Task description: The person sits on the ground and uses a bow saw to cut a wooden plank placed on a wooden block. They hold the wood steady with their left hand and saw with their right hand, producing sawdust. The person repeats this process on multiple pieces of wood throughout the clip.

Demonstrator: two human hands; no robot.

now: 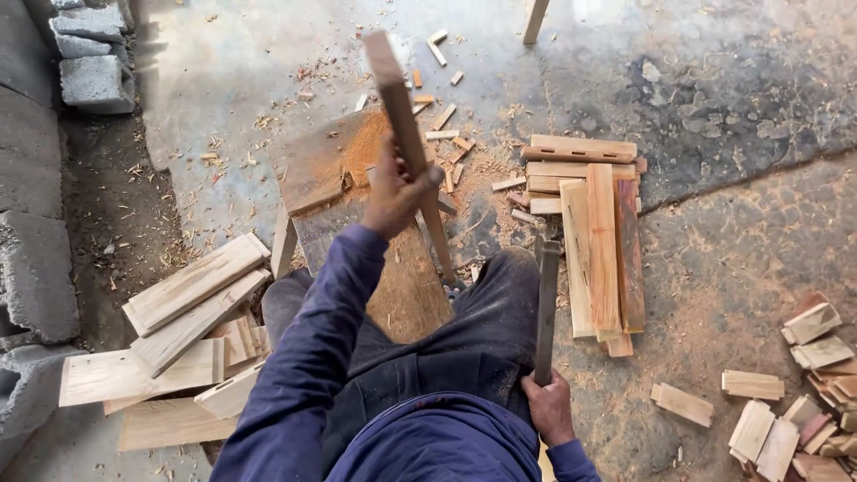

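Your right hand (pixel 548 406) sat closest to you, down by your right hip, its fingers closed around the handle end of a dark long-handled tool (pixel 545 303). From that grip the tool ran almost straight up and away from you along your right thigh, its head end reaching just beyond your knee; whether it was a hammer or an adze you could not tell from this angle.

Your left hand (pixel 395 192) was out at arm's length, wrapped tight about a wooden stick (pixel 406 134). That stick's long axis leaned a little leftward: above your fist its free end pointed up and away from you, and below your fist it slanted down to the right, its foot resting on the wooden bench (pixel 335 170) you sat astride. Orange sawdust lay on the bench top just left of your fist.

Right of that grip, a stack of planks (pixel 598 241) lay on the floor, mostly lengthwise away from you. Well left and below it were pale boards (pixel 178 312), loosely heaped. Small offcut blocks (pixel 803 402) lay scattered far to the right of your right hand. You worked on a stained concrete floor (pixel 732 89) strewn with shavings, with grey masonry blocks (pixel 36 259) along the left edge.
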